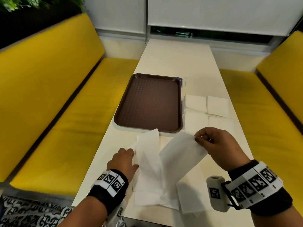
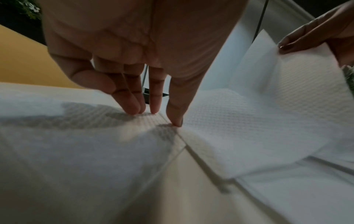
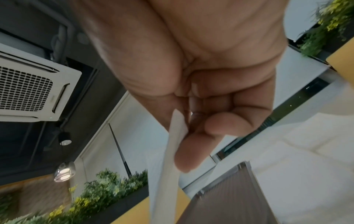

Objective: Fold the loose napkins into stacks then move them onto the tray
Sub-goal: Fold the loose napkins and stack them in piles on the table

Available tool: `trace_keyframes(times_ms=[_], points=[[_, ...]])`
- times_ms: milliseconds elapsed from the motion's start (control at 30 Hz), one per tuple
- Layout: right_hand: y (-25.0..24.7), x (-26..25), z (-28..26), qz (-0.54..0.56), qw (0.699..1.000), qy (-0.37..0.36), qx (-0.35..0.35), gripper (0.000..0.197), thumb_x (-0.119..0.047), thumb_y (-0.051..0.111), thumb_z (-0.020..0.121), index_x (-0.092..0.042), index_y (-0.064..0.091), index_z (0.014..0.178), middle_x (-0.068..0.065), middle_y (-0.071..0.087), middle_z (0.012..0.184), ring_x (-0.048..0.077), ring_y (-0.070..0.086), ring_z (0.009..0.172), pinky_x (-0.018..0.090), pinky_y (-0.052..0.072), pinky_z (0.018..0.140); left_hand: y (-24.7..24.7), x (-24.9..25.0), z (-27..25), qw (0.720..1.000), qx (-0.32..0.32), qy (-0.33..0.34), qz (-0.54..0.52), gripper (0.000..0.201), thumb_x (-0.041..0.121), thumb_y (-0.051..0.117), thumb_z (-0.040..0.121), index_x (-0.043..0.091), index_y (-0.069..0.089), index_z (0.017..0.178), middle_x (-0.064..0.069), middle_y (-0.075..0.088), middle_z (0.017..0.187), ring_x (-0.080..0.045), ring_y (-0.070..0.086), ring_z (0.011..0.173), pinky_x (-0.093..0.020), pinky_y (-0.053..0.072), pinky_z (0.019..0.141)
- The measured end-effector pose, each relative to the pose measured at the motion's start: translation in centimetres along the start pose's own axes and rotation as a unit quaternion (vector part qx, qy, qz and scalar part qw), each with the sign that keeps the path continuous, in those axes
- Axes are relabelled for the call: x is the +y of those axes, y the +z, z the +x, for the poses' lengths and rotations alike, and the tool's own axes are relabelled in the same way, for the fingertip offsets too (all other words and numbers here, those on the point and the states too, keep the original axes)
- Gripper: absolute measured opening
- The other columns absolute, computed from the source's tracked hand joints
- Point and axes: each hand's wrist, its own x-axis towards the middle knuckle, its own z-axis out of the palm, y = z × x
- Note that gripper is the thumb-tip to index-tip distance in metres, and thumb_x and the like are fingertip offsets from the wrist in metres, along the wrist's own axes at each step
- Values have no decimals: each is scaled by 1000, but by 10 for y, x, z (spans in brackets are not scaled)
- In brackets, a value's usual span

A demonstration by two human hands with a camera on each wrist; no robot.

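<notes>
Left hand (image 1: 123,159) low, fingertips (image 2: 134,108) pressing down; right hand (image 1: 218,145) raised, thumb and fingers pinched.

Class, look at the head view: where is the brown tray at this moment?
The brown tray lies on the white table, left of centre, with the folded napkin stacks just to its right.

The napkins (image 2: 239,136) at the lower centre are white embossed paper, matt and dimpled. The brown tray (image 1: 148,102) looks like textured plastic; the table (image 1: 177,63) is smooth cream laminate.
</notes>
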Motion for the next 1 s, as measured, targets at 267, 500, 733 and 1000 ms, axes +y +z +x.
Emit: trace_keyframes(times_ms=[267,500,733,1000], points=[[-48,-13,-5,58,997,-45,-7,20,-14,63,92,-26,68,78,-3,68,74,12,60,72,22,43,64,-50,66,-17,946,11,212,-245,60,63,57,80,32,48,131,21,46,123,3,50,111,-20,42,93],[-78,-20,5,164,985,-57,12,11,-12,63,93,-16,70,85,2,70,75,10,61,68,25,48,62,-74,108,-10,888,-57,275,-364,44,54,65,79,15,68,101,-3,73,98,-23,70,91,-52,55,83],[-78,-24,14,317,945,2,81,42,-43,68,73,-14,65,104,4,74,92,21,70,82,33,52,69,-118,144,-4,822,1,254,-511,20,23,63,93,7,68,103,-6,75,100,-26,72,92,-45,58,84],[-94,-60,32,387,909,-75,132,3,-4,67,88,-4,69,91,14,71,79,15,61,62,25,50,56,-171,174,-4,757,9,277,-592,21,20,56,97,6,68,103,-7,75,99,-23,72,91,-35,58,79]])
